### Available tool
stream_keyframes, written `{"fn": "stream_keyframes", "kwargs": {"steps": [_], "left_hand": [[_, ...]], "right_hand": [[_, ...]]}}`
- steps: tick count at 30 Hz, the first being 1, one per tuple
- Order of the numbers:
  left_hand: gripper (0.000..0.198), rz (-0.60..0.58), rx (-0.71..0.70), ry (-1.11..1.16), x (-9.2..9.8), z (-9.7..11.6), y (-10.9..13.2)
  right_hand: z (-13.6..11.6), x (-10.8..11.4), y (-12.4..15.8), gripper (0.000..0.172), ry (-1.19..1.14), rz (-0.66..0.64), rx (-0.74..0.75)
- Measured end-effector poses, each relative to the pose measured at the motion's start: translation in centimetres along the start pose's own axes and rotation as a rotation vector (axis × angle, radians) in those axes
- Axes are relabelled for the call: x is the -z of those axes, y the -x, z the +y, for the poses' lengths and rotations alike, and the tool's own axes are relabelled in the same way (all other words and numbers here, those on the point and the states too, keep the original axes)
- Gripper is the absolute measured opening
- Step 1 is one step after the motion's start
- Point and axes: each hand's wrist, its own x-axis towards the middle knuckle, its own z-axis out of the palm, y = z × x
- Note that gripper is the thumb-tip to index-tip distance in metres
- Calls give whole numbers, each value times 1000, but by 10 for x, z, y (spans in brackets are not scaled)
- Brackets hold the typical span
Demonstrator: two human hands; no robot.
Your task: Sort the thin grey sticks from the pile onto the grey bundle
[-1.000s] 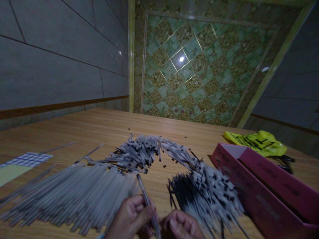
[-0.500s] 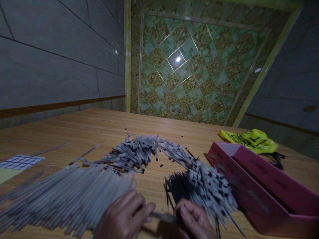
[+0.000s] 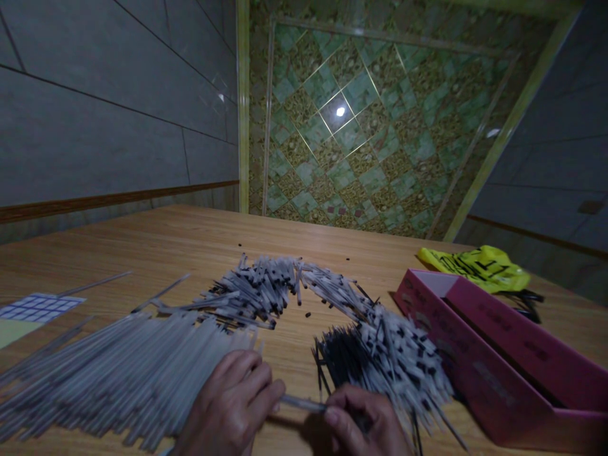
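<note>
My left hand (image 3: 230, 408) and my right hand (image 3: 363, 424) hold one thin grey pen tube (image 3: 301, 403) between them, lying level just above the wooden table (image 3: 190, 244). A big pile of plain grey tubes (image 3: 118, 373) lies under and left of my left hand. A heap of tubes with black tips (image 3: 387, 361) lies just beyond my right hand. A third, curved heap of tubes (image 3: 275, 288) lies farther back at the middle.
An open pink cardboard box (image 3: 494, 361) stands at the right, with a yellow plastic bag (image 3: 477, 267) behind it. A checked card (image 3: 33, 310) lies at the left edge. Small black bits are scattered on the table. Tiled wall and floor lie beyond.
The tube stood upright in my left hand a second ago. It now lies level and both hands grip it, the right hand having come up to its end.
</note>
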Motion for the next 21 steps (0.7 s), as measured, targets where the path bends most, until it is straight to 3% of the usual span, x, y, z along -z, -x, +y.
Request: {"fn": "stream_keyframes", "kwargs": {"steps": [5, 10, 13, 17, 21], "left_hand": [[21, -12, 24, 83, 2, 4, -6], [23, -19, 42, 127, 0, 4, -9], [23, 4, 25, 133, 0, 4, -10], [21, 7, 29, 123, 3, 4, -8], [22, -8, 40, 107, 1, 3, -6]], "right_hand": [[4, 11, -3, 38, 284, -49, 162], [1, 12, -1, 30, 296, -50, 262], [4, 7, 0, 31, 167, 48, 126], [9, 1, -1, 52, -64, -7, -93], [6, 1, 0, 50, -60, 13, -131]]}}
